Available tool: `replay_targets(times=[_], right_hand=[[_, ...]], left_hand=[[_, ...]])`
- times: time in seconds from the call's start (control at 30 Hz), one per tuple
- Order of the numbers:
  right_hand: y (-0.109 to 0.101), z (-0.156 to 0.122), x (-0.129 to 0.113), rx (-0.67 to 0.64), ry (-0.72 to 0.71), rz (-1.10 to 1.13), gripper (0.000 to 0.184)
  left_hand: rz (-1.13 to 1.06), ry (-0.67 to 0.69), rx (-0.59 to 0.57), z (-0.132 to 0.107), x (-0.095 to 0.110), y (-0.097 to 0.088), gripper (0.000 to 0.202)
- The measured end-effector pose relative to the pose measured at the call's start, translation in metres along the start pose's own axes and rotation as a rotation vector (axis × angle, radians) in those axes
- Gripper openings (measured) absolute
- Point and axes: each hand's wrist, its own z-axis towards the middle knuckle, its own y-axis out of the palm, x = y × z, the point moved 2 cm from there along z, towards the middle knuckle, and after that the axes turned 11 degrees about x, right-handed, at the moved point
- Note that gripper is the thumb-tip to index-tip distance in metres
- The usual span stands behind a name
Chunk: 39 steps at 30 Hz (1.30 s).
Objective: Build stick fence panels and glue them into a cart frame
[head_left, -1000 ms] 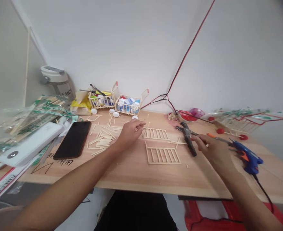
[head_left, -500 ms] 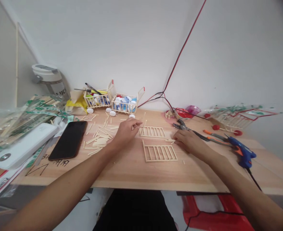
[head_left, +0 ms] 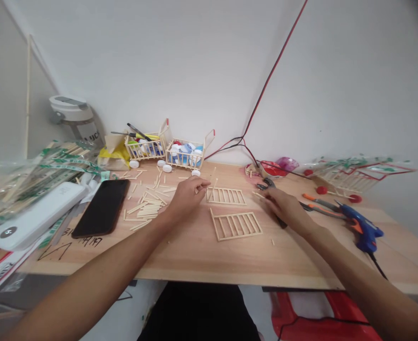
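Observation:
My left hand [head_left: 187,198] rests on the wooden board with its fingertips pinched on a short wooden stick [head_left: 202,186], just left of a stick-built ladder panel [head_left: 226,196]. A second panel [head_left: 235,226] lies nearer me. My right hand [head_left: 285,207] is pinching a thin stick [head_left: 259,195] and lies over dark-handled pliers [head_left: 268,184], hiding most of their handles. A pile of cut sticks [head_left: 145,208] lies left of my left hand. A blue glue gun [head_left: 365,233] lies right of my right hand.
A black phone [head_left: 102,208] and a white power bank [head_left: 34,215] lie at the left. Two small stick baskets [head_left: 184,154] hold bottle caps at the back, with loose white caps nearby. An orange-handled tool [head_left: 322,204] lies near the glue gun. Wires run down the wall.
My right hand has moved left, away from the glue gun, and now covers the pliers, which have shifted on the board. My left hand has hardly moved. The view has tilted slightly.

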Motion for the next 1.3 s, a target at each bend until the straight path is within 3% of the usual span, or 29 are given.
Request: replay_targets(times=[0.17,0.4,0.53,0.6,0.77,0.97,1.07,1.2,1.3], right_hand=[[0.012,0.021,0.000,-0.025,0.274,-0.071,0.012],[0.022,0.041,-0.001,-0.132,0.397,-0.111,0.013],[0.013,0.040,0.002,-0.172,0.480,0.010,0.015],[0.008,0.037,0.003,-0.179,0.553,0.193,0.016],[-0.016,0.028,-0.007,-0.103,0.619,0.521,0.018],[-0.038,0.021,-0.028,-0.136,0.567,0.617,0.026],[-0.041,0.019,-0.033,-0.135,0.530,0.610,0.029],[-0.045,0.016,-0.041,-0.143,0.509,0.645,0.033],[-0.042,0.011,-0.044,-0.157,0.539,0.721,0.034]], left_hand=[[0.009,-0.004,-0.024,0.000,0.003,-0.001,0.027],[0.013,0.007,0.033,0.001,0.005,-0.005,0.024],[-0.022,0.194,0.112,-0.001,0.021,-0.011,0.020],[-0.059,0.298,0.075,-0.004,0.032,-0.009,0.019],[-0.070,0.256,-0.114,-0.012,0.041,0.011,0.022],[0.074,0.292,-0.349,-0.012,0.061,0.039,0.050],[0.126,0.311,-0.404,-0.013,0.077,0.058,0.066],[0.136,0.205,-0.343,-0.014,0.084,0.085,0.048],[0.137,0.179,-0.402,-0.016,0.082,0.098,0.029]])
